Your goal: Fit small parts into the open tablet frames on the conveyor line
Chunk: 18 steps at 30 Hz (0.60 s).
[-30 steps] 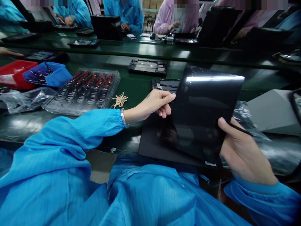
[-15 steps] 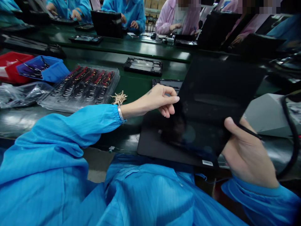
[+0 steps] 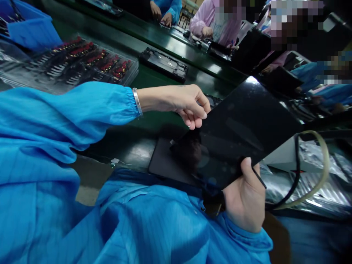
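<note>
A glossy black flat panel [image 3: 236,128], which looks like a tablet screen, is tilted in front of me. My right hand [image 3: 244,200] grips its near right edge, thumb on the face and the other fingers hidden behind. A thin dark strip [image 3: 259,176] sticks out by that thumb. My left hand [image 3: 194,106] is closed in a pinch at the panel's upper left edge, fingers curled; whether a thin film lies between the fingertips is too small to see. Partly under the panel, a matte black flat plate [image 3: 165,157] lies at the bench edge.
A clear tray [image 3: 129,75] of small red-tipped parts and a blue bin [image 3: 33,27] stand at left. A dark device frame [image 3: 165,64] lies beyond my left hand. Cables [image 3: 324,161] loop at right. Co-workers sit across the bench, one in a pink sleeve [image 3: 199,22].
My view has turned and tilted. The glossy panel has rotated and now catches light at its far corner. Both hands stay at its edges, and the right one appears farther left.
</note>
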{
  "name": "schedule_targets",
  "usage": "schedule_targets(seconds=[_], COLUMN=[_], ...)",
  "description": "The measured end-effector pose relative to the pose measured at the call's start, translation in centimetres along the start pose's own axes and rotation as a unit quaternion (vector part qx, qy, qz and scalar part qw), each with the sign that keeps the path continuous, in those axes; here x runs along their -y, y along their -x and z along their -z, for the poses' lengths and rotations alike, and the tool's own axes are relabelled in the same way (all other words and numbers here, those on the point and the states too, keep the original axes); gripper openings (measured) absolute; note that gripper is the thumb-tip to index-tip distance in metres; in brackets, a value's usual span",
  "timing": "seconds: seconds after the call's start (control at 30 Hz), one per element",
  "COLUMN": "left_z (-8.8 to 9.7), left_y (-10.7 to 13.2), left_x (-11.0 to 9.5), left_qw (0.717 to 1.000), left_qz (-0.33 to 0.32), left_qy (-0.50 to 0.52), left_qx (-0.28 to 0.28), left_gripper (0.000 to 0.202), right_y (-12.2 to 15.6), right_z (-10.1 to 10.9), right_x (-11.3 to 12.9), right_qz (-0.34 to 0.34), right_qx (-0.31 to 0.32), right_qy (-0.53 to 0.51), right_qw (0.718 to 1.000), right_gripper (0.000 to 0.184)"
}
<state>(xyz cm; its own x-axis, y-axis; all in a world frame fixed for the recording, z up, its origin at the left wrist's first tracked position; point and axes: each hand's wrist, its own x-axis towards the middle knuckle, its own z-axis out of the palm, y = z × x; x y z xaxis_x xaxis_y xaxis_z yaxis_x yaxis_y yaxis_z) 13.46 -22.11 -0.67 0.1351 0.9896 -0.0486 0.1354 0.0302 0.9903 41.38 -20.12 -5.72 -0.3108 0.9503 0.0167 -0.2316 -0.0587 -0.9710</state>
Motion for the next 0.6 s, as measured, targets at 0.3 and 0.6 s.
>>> schedule_targets(seconds=[0.3, 0.6], left_z=[0.4, 0.6], left_y=[-0.8, -1.1], left_x=[0.9, 1.4], left_qw=[0.999, 0.999], left_qz=[0.008, -0.001], left_qy=[-0.014, -0.022], left_qx=[0.034, 0.037], left_gripper=[0.026, 0.023], right_y=[-0.4, -1.0], right_z=[0.7, 1.5], right_x=[-1.1, -1.7], right_qz=[-0.027, -0.003], right_qx=[-0.015, 0.010], right_qy=[-0.037, 0.006], right_qw=[0.999, 1.000], right_gripper=[0.034, 0.036])
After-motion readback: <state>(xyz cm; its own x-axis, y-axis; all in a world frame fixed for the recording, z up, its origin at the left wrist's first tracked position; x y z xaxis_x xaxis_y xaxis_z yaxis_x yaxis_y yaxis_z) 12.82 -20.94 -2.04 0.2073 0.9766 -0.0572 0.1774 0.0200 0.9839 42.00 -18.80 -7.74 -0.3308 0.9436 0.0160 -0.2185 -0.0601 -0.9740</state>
